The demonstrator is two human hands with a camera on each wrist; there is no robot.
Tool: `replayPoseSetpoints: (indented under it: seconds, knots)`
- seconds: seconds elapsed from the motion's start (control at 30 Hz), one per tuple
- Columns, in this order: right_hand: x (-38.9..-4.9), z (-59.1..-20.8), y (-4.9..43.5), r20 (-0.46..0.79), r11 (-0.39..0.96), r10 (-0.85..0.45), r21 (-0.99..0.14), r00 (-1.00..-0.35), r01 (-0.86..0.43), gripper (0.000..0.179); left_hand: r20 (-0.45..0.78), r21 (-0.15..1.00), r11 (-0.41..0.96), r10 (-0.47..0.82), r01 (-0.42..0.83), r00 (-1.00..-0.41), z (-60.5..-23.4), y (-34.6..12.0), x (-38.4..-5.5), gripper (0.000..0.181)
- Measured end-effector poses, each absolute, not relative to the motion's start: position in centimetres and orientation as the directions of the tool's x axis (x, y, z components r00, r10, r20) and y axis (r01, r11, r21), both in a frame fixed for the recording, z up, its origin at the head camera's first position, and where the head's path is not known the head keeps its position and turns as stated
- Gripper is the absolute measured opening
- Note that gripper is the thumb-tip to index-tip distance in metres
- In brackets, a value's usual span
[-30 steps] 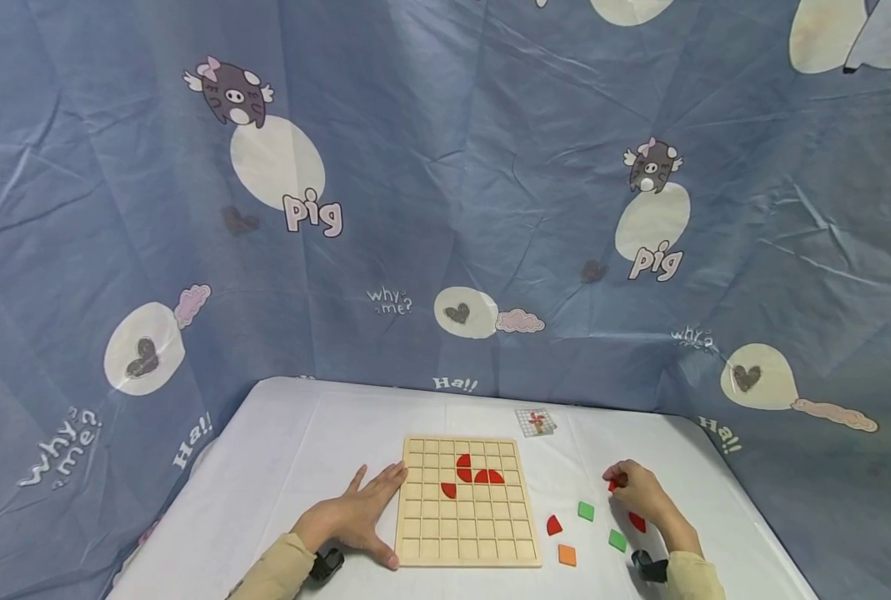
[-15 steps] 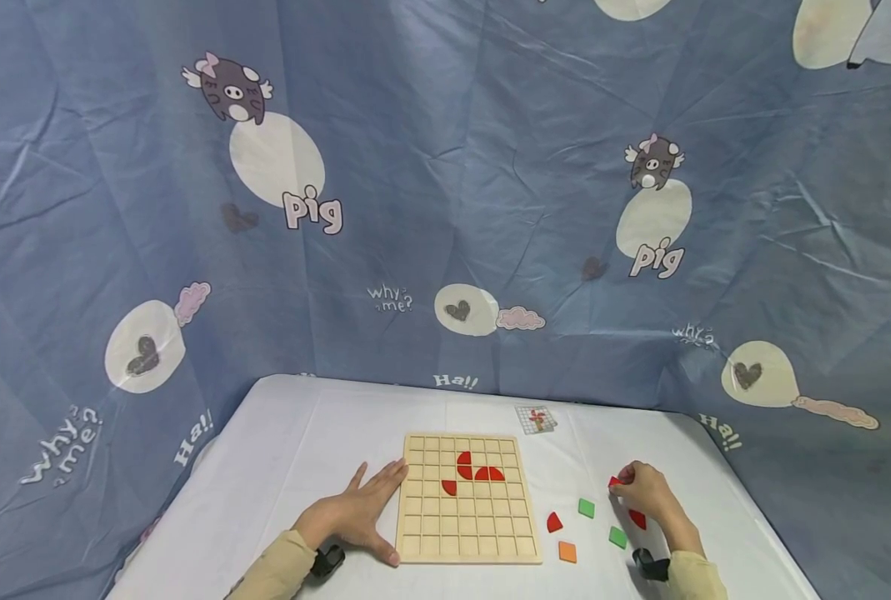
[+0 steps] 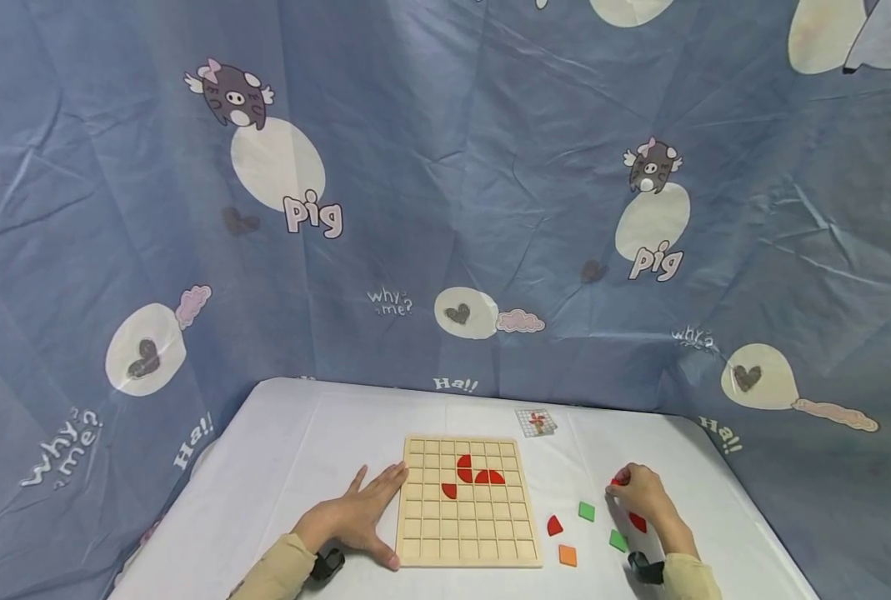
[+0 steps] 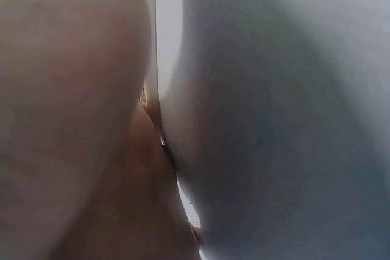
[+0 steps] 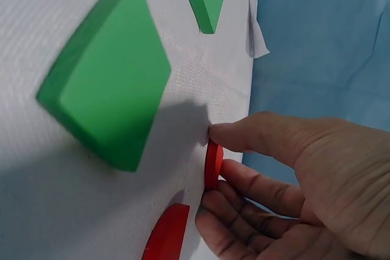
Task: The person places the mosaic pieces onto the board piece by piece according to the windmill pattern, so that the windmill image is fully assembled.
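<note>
A square wooden grid board lies on the white table with several red quarter-circle pieces in its upper cells. My left hand is spread flat along the board's left edge, thumb at the lower corner and fingertips higher up. Off to the right, my right hand pinches a red piece between thumb and fingers, close to the tabletop. Part of that piece is hidden by the fingers. Another red piece and a green square lie just beside this hand.
Between board and right hand lie a red quarter-circle, an orange square and a second green square. A small patterned card rests behind the board's right corner. Blue printed cloth hangs around the table.
My right hand stays around the red piece, with slight shifts of the fingers and of the piece's angle. The left hand and board keep their places.
</note>
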State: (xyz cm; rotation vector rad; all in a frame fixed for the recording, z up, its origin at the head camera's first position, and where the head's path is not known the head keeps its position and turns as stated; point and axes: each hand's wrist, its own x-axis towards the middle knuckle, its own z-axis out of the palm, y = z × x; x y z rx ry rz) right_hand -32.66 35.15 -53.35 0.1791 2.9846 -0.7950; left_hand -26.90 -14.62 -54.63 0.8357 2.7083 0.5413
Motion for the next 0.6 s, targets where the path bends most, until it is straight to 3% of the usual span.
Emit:
replayPoseSetpoints:
  seconds: [0.6]
  knots:
    - [-32.55,-53.59,34.33,-0.014,0.866,0.069,-0.495,-0.998,0.067,0.023,-0.126,0.421,0.762,0.587,0.493,-0.8,-54.58,-14.66,-26.83,0.137]
